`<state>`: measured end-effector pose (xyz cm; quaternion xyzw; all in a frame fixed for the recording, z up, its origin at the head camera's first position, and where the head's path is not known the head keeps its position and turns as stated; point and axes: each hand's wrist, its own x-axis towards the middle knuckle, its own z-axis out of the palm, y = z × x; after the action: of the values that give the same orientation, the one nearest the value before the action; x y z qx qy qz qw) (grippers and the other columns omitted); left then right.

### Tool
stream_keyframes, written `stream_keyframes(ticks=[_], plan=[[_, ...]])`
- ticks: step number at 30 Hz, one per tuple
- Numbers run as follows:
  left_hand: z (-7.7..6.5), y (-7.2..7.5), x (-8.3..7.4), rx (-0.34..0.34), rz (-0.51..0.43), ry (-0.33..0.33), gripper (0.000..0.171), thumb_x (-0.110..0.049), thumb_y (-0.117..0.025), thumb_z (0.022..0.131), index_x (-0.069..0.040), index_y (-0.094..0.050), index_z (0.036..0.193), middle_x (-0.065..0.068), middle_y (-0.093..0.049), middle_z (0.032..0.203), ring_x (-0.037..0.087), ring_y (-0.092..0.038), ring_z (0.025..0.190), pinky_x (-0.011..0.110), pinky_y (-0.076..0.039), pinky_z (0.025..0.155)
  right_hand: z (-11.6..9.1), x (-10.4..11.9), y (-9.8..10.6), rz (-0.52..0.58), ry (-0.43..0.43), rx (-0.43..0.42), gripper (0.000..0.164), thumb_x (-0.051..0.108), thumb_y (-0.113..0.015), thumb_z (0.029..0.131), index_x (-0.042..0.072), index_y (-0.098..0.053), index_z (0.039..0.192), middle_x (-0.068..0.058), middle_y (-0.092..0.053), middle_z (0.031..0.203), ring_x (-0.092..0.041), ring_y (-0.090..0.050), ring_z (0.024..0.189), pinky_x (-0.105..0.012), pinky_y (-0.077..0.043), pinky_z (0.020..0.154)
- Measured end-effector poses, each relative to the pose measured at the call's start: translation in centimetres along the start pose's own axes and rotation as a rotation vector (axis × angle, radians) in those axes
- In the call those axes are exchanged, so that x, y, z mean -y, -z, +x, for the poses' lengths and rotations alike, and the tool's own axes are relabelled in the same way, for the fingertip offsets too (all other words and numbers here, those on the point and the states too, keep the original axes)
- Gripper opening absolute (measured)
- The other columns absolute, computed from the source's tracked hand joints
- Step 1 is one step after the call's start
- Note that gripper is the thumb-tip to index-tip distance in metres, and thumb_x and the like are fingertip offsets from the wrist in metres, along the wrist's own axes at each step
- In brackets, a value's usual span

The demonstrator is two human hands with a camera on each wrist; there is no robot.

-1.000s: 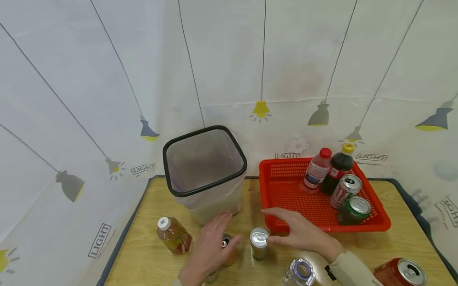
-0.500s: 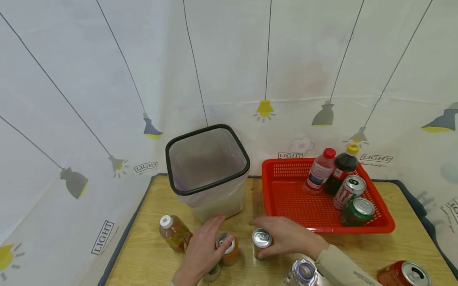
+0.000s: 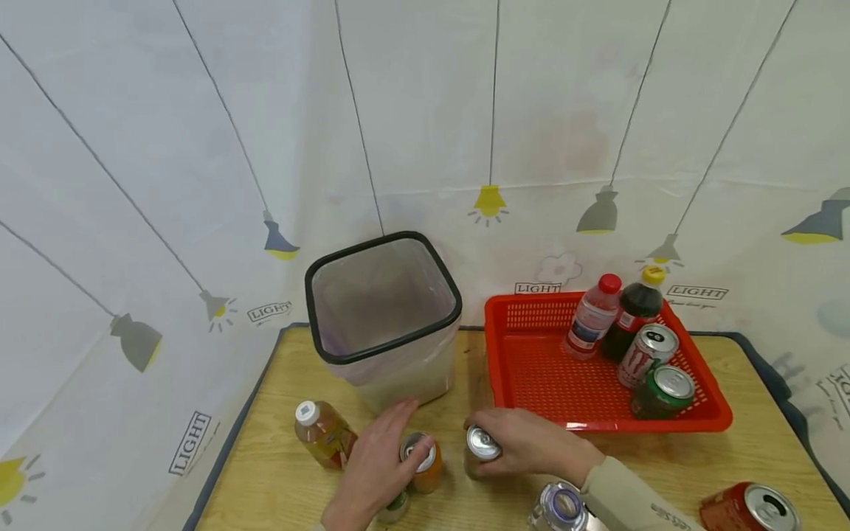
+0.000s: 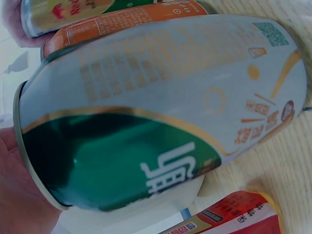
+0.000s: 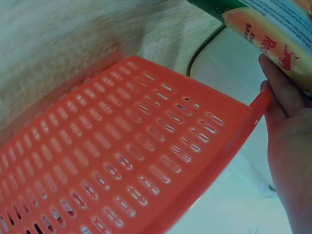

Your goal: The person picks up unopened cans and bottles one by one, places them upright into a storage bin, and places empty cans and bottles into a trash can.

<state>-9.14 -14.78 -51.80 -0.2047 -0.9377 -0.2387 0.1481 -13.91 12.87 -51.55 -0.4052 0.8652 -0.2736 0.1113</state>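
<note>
My right hand [image 3: 527, 444] grips a small Red Bull can [image 3: 473, 463] by its upper part, thumb and fingers on opposite sides; the can tilts slightly. In the right wrist view, the fingers [image 5: 280, 87] lie against its gold label beside the basket rim. My left hand [image 3: 375, 468] is held beside an orange can [image 3: 428, 472], its fingers fairly straight and the thumb overlapping the lid. Below that hand, a green and white can [image 3: 395, 509] is partly hidden; it fills much of the left wrist view. Left of the hand stands an amber drink bottle [image 3: 322, 434] with a white cap.
A lined bin [image 3: 405, 376] with a black rim stands behind the hands. To the right, a red basket [image 3: 531, 369] holds two bottles and two cans. A clear bottle [image 3: 554, 509] and a red can [image 3: 747, 509] are near the front of the wooden table.
My right hand has come from beside the Red Bull can to gripping it, and the can has tipped a little. My left hand has shifted slightly, showing more of the orange can.
</note>
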Motion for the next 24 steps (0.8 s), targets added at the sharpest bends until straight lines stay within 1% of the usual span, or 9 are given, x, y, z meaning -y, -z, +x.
stream_keyframes(ticks=[2, 7, 11, 13, 17, 21, 23, 24], plan=[[0.0, 0.0, 0.0, 0.0, -0.005, 0.0, 0.054, -0.045, -0.067, 0.099, -0.007, -0.065, 0.137, 0.01, -0.066, 0.137, 0.029, -0.064, 0.125, 0.047, -0.054, 0.099, -0.2, 0.1, 0.3, 0.048, -0.026, -0.015, 0.051, 0.038, -0.086, 0.085, 0.016, -0.062, 0.124, 0.014, -0.063, 0.107, 0.001, -0.061, 0.092, -0.025, -0.056, 0.083], [0.1, 0.0, 0.0, 0.013, -0.008, 0.008, 0.057, -0.05, -0.063, 0.1, -0.008, -0.064, 0.139, 0.01, -0.066, 0.138, 0.029, -0.064, 0.125, 0.047, -0.054, 0.099, -0.6, 0.3, 1.5, 0.108, -0.07, -0.076, 0.056, 0.043, -0.084, 0.087, 0.014, -0.06, 0.128, 0.01, -0.065, 0.11, -0.003, -0.062, 0.095, -0.029, -0.057, 0.084], [0.3, 0.0, -0.1, 0.017, -0.01, 0.005, 0.057, -0.05, -0.063, 0.1, -0.009, -0.064, 0.139, 0.009, -0.066, 0.137, 0.029, -0.064, 0.125, 0.047, -0.054, 0.099, -1.3, 0.5, 2.7, 0.142, -0.11, -0.145, 0.055, 0.047, -0.082, 0.087, 0.019, -0.059, 0.129, 0.012, -0.066, 0.111, -0.004, -0.063, 0.097, -0.031, -0.058, 0.086], [0.4, 0.0, -0.2, 0.014, -0.015, -0.007, 0.056, -0.049, -0.064, 0.1, -0.008, -0.064, 0.138, 0.01, -0.067, 0.136, 0.029, -0.064, 0.124, 0.047, -0.054, 0.099, -1.8, 0.6, 3.4, 0.152, -0.128, -0.195, 0.055, 0.048, -0.083, 0.086, 0.021, -0.06, 0.128, 0.014, -0.066, 0.111, -0.004, -0.064, 0.097, -0.031, -0.058, 0.086], [0.8, -0.2, -0.6, 0.018, -0.013, -0.038, 0.056, -0.048, -0.064, 0.101, -0.006, -0.064, 0.137, 0.011, -0.067, 0.135, 0.029, -0.064, 0.124, 0.047, -0.054, 0.099, -2.7, 0.9, 4.4, 0.166, -0.153, -0.304, 0.057, 0.05, -0.085, 0.083, 0.022, -0.061, 0.126, 0.014, -0.067, 0.11, -0.005, -0.065, 0.094, -0.031, -0.059, 0.084], [1.2, -0.4, -1.4, 0.072, -0.011, -0.048, 0.058, -0.049, -0.063, 0.1, -0.007, -0.062, 0.14, 0.011, -0.064, 0.14, 0.028, -0.061, 0.129, 0.047, -0.051, 0.104, -3.7, 1.1, 5.0, 0.133, -0.148, -0.433, 0.058, 0.049, -0.088, 0.081, 0.023, -0.061, 0.125, 0.01, -0.07, 0.111, -0.006, -0.067, 0.092, -0.031, -0.06, 0.08], [1.4, -0.5, -1.9, 0.098, -0.01, -0.055, 0.06, -0.05, -0.062, 0.1, -0.007, -0.061, 0.142, 0.01, -0.062, 0.143, 0.028, -0.059, 0.131, 0.047, -0.049, 0.106, -4.2, 1.2, 5.2, 0.101, -0.145, -0.5, 0.057, 0.046, -0.089, 0.08, 0.024, -0.061, 0.124, 0.009, -0.071, 0.111, -0.006, -0.067, 0.091, -0.031, -0.06, 0.078], [1.5, -0.5, -2.2, 0.105, -0.012, -0.07, 0.06, -0.051, -0.061, 0.101, -0.007, -0.061, 0.142, 0.011, -0.061, 0.144, 0.028, -0.058, 0.132, 0.047, -0.048, 0.107, -4.5, 1.2, 5.3, 0.086, -0.142, -0.534, 0.057, 0.042, -0.091, 0.079, 0.024, -0.062, 0.124, 0.008, -0.071, 0.11, -0.007, -0.068, 0.09, -0.031, -0.061, 0.077]])
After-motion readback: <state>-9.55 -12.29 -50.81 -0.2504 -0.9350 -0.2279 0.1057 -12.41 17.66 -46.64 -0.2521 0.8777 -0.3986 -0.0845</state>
